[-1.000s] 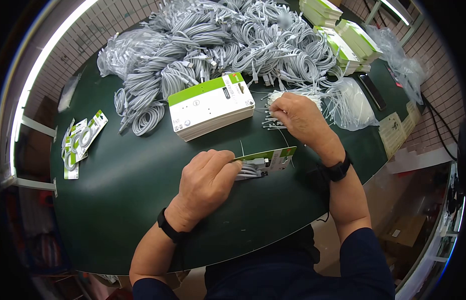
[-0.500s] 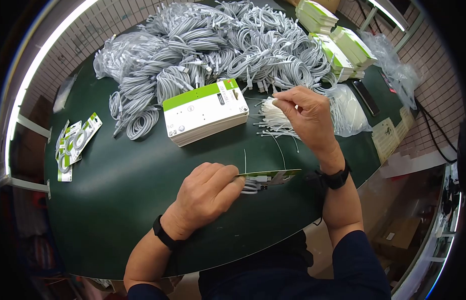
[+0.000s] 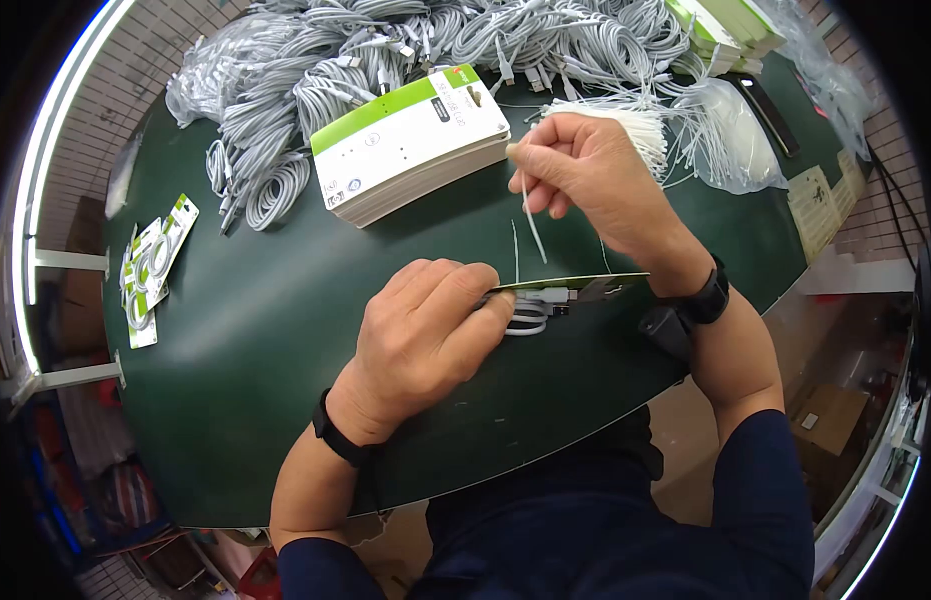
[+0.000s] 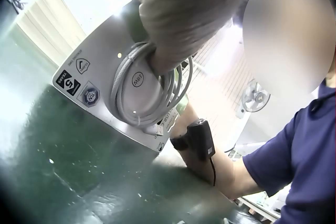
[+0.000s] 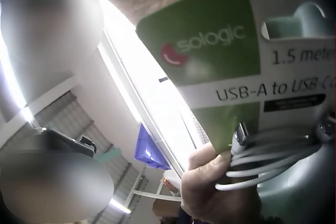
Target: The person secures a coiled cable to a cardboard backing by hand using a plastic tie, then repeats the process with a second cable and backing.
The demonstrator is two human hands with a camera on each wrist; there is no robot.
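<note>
My left hand (image 3: 425, 335) grips a printed green-and-white packaging card (image 5: 210, 50) together with a coiled grey USB cable (image 4: 118, 92) lying against its face. From the head view the card stands nearly edge-on above the table, with the cable's plugs (image 3: 550, 298) showing near my thumb. Thin white cable ties (image 3: 516, 250) poke out from the card's far side. Beyond the card, my right hand (image 3: 595, 175) pinches a loose white cable tie (image 3: 534, 232) between thumb and forefinger, its tail hanging down toward the card.
A thick stack of packaging cards (image 3: 415, 125) stands ahead. Behind it spreads a large heap of coiled grey cables (image 3: 405, 35). Loose cable ties (image 3: 640, 140) lie beside a plastic bag (image 3: 735, 150) and a phone (image 3: 768, 115). Carded cables (image 3: 150, 265) lie at the left.
My right hand has come away from the pile of cable ties, toward the card, with one tie pinched in it. The left hand keeps its grip on the card, which now appears more edge-on.
</note>
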